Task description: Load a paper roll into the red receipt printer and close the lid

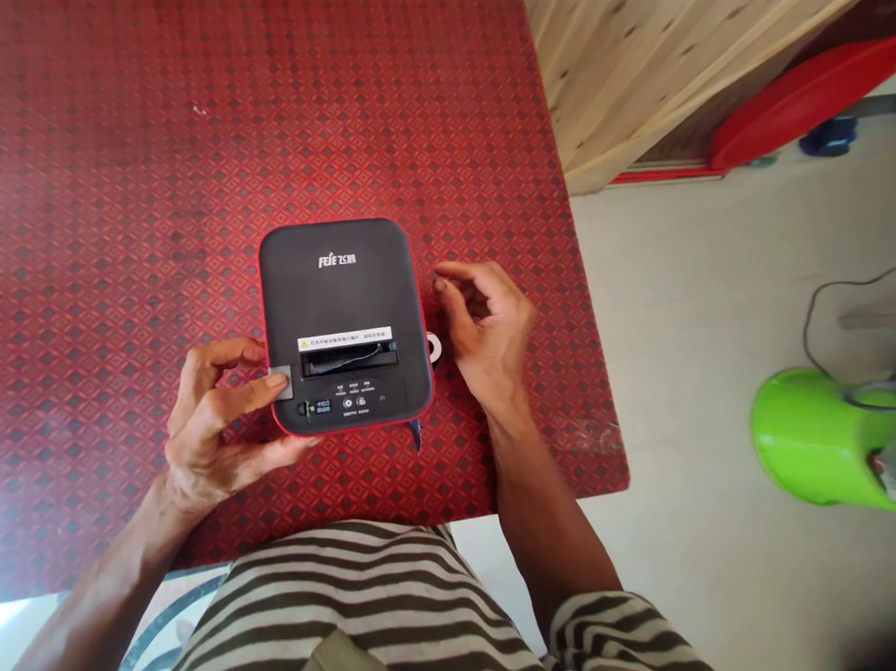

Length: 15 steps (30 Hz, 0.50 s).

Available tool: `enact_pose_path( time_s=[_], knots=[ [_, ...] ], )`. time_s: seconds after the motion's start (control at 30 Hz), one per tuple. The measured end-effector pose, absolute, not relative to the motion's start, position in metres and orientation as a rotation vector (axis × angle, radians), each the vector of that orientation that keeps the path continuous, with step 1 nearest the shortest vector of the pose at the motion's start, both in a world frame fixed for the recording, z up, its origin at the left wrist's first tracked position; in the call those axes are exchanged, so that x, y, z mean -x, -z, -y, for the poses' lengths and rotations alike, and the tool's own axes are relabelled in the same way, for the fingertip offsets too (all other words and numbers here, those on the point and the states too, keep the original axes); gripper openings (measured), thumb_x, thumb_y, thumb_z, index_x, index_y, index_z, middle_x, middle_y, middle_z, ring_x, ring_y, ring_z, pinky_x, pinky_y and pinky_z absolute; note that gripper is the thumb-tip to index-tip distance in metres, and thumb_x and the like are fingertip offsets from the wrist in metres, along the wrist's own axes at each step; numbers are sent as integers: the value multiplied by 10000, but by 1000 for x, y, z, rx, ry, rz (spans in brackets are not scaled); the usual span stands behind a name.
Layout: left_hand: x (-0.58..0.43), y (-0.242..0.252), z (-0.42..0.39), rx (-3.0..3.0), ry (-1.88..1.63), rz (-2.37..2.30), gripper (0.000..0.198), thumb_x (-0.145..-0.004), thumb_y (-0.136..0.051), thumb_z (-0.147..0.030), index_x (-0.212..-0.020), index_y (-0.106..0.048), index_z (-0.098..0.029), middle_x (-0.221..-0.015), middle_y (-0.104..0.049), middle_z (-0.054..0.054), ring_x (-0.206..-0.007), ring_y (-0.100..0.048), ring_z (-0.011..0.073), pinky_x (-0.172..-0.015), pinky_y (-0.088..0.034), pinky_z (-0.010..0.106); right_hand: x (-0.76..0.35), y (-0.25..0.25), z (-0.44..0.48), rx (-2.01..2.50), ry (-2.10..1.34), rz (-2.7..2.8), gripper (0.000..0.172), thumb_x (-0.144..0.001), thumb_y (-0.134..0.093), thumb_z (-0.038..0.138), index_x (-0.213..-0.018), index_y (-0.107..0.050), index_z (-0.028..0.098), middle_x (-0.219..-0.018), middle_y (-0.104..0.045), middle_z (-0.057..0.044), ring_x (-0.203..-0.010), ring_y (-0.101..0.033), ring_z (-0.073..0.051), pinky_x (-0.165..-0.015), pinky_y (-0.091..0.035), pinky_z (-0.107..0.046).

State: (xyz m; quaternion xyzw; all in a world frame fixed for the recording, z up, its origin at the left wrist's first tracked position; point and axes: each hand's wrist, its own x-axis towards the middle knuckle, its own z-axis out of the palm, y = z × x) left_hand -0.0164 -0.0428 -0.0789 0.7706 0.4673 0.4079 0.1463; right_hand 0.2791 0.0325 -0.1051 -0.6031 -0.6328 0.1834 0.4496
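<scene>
A black receipt printer (345, 290) with a red rim and a white FEIE logo lies on the table, its top facing me. My left hand (214, 428) grips its near left corner: the index finger presses a grey tab there, and the thumb lies along the near edge. Just off the printer's right side is my right hand (486, 322), fingers curled and thumb close to the index fingertip, with nothing visible between them. A small white roll (433, 349) peeks out beside the printer's right edge. Below the warning label (345, 339), the paper slot (351, 358) looks dark.
The red patterned table (165, 140) ends at its right edge beside a pale floor (666, 317). Wooden boards (620, 54) stand behind it. On the right are a green bucket (818, 435), a dark cable (814, 305) and a large red round object (813, 99).
</scene>
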Motion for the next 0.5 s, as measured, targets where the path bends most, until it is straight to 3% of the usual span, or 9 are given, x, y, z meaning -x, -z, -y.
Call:
enact_pose_path(
  time_s=[0.3,0.43,0.5],
  knots=[
    [13,82,38,-2372,-1296,-1228,528,-863,-905,-395,-1306,-646,-269,-1143,-667,60,-981,-705,196,-779,-615,340,-265,40,-16,1325,-279,1647,109,-1041,-693,251,-1053,-802,246,-873,-740,-7,-676,-610,-150,-637,-520,-330],
    [12,86,40,-2435,-1325,-1262,564,-887,-874,-434,-1366,-617,-287,-1118,-684,54,-966,-706,199,-793,-629,352,-252,19,-20,1156,-346,2054,134,-1068,-669,218,-1067,-802,235,-1011,-796,-27,-823,-717,-166,-742,-570,-336],
    [12,86,40,-2464,-1327,-1286,568,-892,-864,-451,-1375,-611,-290,-1109,-690,53,-958,-707,201,-800,-634,358,-238,13,-29,1151,-345,2356,148,-1067,-656,176,-1070,-801,201,-1054,-804,-53,-858,-750,-187,-723,-564,-336]
  ],
)
